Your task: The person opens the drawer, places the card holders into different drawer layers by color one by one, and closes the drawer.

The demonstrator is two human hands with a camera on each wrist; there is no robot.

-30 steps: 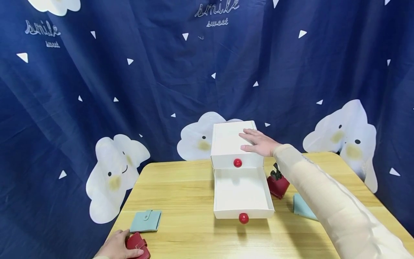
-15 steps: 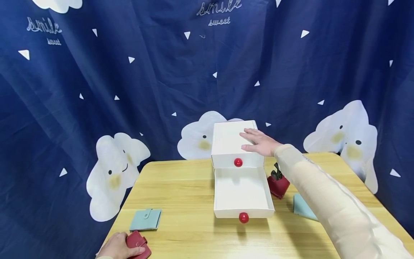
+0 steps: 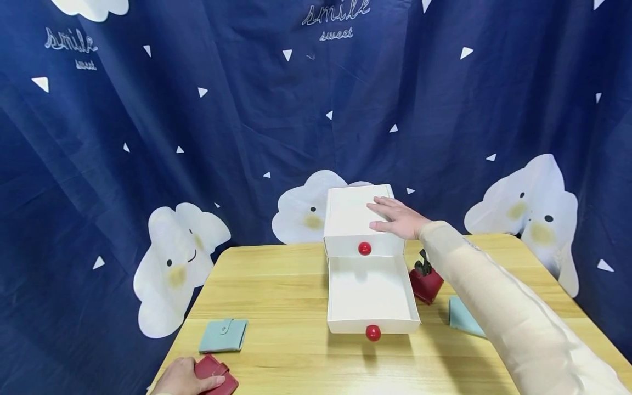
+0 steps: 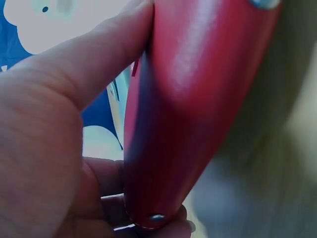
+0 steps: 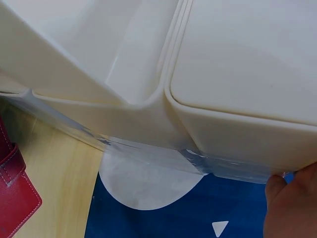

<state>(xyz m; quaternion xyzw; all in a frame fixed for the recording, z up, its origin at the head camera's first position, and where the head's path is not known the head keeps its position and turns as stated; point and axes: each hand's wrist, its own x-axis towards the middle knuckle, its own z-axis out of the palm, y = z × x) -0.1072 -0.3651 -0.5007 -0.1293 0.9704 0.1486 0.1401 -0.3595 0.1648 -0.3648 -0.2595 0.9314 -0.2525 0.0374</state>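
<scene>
My left hand [image 3: 180,377] grips a small red wallet [image 3: 219,378] with a strap at the near left of the table, thumb over its front. In the left wrist view the red wallet [image 4: 193,99] stands edge-on between the thumb and the curled fingers. My right hand [image 3: 397,218] lies with spread fingers on top of a white drawer box [image 3: 345,211]. Its lower drawer [image 3: 372,293], with a red ball knob [image 3: 373,333], is pulled out; the upper one is closed. In the right wrist view the right hand [image 5: 294,206] shows at the box's far side.
A light blue wallet [image 3: 223,336] lies just beyond the left hand. Right of the drawer stands a dark red wallet [image 3: 427,286] with a black piece. Another light blue item [image 3: 463,318] is partly behind the right sleeve. A navy curtain [image 3: 247,109] hangs behind the table.
The left hand and the red wallet have shifted slightly to the right, with the wallet turned a little. The right hand stays on the box, and the drawer has not moved.
</scene>
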